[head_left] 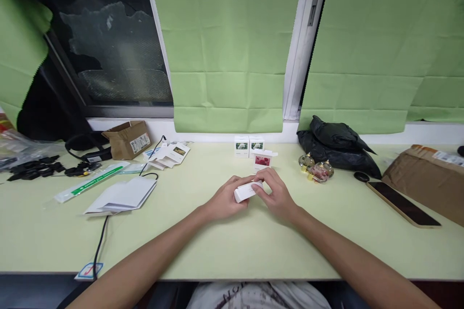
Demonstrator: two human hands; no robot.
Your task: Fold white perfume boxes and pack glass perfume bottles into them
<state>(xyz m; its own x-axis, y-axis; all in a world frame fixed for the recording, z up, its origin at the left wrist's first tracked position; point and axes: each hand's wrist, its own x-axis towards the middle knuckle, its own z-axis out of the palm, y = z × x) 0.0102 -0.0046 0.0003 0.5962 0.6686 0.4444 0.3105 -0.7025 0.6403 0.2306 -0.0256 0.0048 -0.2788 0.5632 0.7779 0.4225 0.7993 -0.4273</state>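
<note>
Left hand [225, 201], right hand [275, 196], small white box [247, 191] pinched between their fingertips

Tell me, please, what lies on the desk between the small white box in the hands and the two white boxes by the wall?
In the head view, one small box with a red picture, lid open, stands between the white box and the two white boxes.
</note>
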